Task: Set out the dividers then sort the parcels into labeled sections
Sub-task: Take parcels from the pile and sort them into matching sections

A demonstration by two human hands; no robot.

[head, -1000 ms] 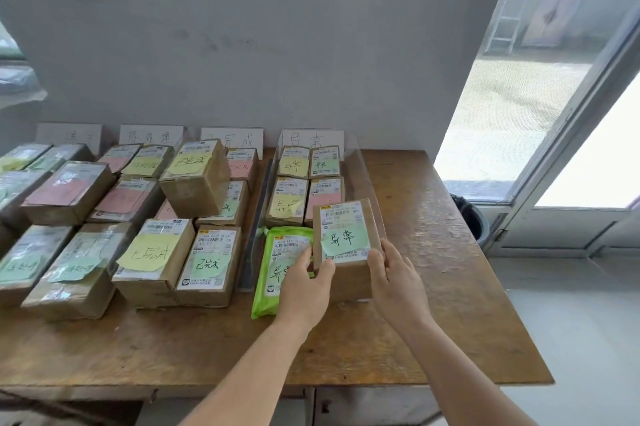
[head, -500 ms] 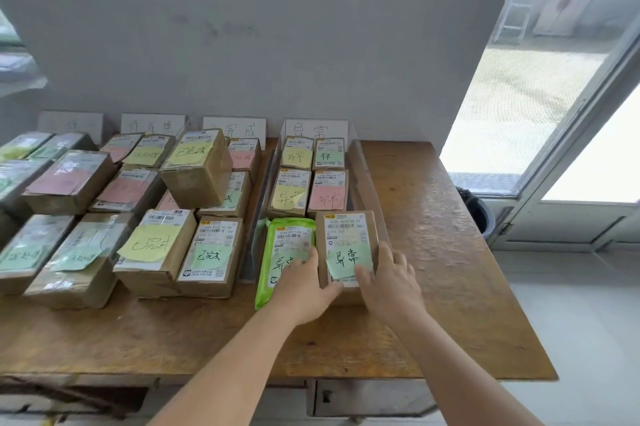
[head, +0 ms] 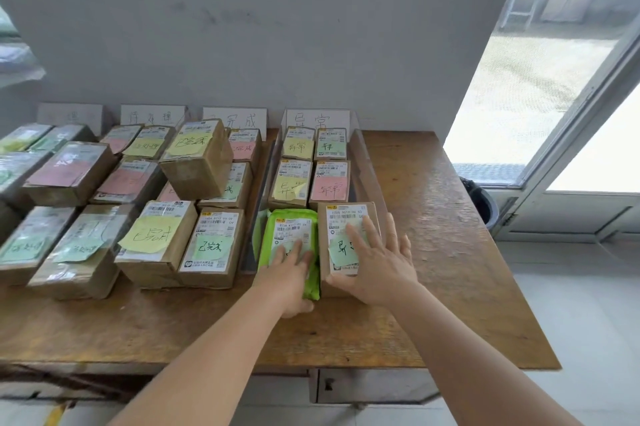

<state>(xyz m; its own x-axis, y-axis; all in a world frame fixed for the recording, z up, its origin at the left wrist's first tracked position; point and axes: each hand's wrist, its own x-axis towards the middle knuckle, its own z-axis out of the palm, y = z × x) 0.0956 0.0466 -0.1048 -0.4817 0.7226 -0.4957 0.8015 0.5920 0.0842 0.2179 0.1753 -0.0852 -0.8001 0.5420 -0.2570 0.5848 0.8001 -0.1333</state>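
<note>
Both hands lie flat with fingers straight: the left hand (head: 292, 268) presses the green parcel (head: 290, 245), the right hand (head: 375, 261) rests on the brown parcel (head: 346, 238) at its 3 o'clock. Both parcels sit at the near end of the rightmost section, between clear dividers (head: 367, 169), on the wooden table (head: 450, 252), the label card (head: 317, 119) at 12 o'clock.

Both arms reach forward, left hand (head: 289, 270) and right hand (head: 377, 261) flat, fingers straight.

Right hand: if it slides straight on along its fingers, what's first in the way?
Likely the clear upright divider panel at the section's right edge: the right hand lies flat on the brown cardboard parcel, fingers angled up-right. Depth is uncertain.
</note>
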